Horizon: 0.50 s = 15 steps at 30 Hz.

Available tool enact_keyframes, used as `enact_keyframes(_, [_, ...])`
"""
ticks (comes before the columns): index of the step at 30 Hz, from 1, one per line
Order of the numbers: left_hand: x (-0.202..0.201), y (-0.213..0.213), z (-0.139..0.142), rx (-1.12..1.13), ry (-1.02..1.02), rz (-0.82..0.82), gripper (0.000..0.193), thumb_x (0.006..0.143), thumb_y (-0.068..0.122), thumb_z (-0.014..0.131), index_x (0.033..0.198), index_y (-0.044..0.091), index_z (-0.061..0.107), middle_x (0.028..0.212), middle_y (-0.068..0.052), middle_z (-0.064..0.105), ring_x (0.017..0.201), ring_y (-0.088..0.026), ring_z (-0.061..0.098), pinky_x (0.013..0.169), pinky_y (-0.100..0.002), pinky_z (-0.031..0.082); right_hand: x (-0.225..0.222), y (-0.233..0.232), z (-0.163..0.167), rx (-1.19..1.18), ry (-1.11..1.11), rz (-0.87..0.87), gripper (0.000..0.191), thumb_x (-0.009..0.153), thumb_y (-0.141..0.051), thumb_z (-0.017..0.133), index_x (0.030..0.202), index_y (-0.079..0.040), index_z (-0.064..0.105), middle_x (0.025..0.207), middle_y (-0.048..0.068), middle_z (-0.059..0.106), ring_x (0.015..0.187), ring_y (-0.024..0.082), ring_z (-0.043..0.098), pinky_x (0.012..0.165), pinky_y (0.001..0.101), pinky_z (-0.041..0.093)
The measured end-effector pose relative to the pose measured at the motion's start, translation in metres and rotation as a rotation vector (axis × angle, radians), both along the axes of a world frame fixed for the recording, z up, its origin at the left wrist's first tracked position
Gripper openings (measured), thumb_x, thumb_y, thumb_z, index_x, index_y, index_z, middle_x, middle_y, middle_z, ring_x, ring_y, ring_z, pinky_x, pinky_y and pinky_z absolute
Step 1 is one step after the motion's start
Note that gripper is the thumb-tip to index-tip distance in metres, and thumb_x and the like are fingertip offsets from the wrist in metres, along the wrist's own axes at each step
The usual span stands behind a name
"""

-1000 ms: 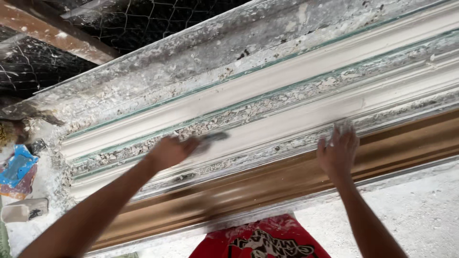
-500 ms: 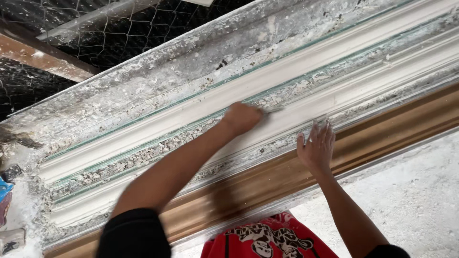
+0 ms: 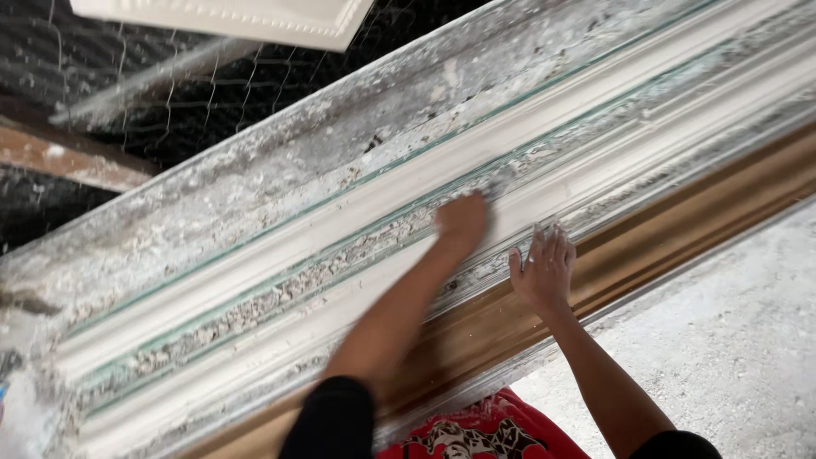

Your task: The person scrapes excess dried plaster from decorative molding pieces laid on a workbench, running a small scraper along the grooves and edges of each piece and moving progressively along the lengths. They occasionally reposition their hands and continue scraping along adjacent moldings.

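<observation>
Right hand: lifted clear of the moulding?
No. The right hand lies flat, fingers spread, on the long plaster-caked moulding by its brown lower edge.

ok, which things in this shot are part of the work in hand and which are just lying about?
In hand:
- long white plaster cornice mould with ridged profile
- left hand, pressed on the white ridges
- right hand, fingers spread on the mould's lower edge
- brown wooden rail along that edge

Lying about:
- wire mesh netting
- white moulded panel, top
- grey concrete floor
</observation>
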State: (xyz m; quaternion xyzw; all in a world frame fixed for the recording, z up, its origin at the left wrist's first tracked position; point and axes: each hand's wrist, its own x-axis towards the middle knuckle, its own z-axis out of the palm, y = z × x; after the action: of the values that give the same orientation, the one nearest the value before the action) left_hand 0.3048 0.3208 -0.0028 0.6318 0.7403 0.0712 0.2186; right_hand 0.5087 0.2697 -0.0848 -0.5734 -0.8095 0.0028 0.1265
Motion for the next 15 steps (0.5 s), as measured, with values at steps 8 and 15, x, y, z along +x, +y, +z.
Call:
enact_keyframes(8, [-0.042, -0.026, 0.031, -0.077, 0.025, -0.147, 0.035, 0.102, 0.03, 0.049, 0.116, 0.006, 0.069, 0.103, -0.022, 0.073, 0.093, -0.039, 0.072, 0.074, -0.058, 0.057, 0.005, -0.001, 0.011, 0.109, 0.092, -0.002, 0.066, 0.105, -0.048, 0.039, 0.148, 0.002, 0.05, 0.153, 0.036, 0.043, 0.148, 0.046, 0.037, 0.125, 0.0557, 0.025])
enact_keyframes(15, [-0.152, -0.151, 0.042, -0.184, 0.234, -0.105, 0.036, 0.104, 0.042, 0.044, 0.129, 0.02, 0.059, 0.086, -0.014, 0.073, 0.074, -0.034, 0.074, 0.057, -0.052, 0.059, 0.002, -0.001, 0.003, -0.075, 0.001, -0.072, 0.072, 0.101, -0.048, 0.039, 0.152, 0.004, 0.042, 0.15, 0.037, 0.041, 0.144, 0.048, 0.034, 0.12, 0.0583, 0.02])
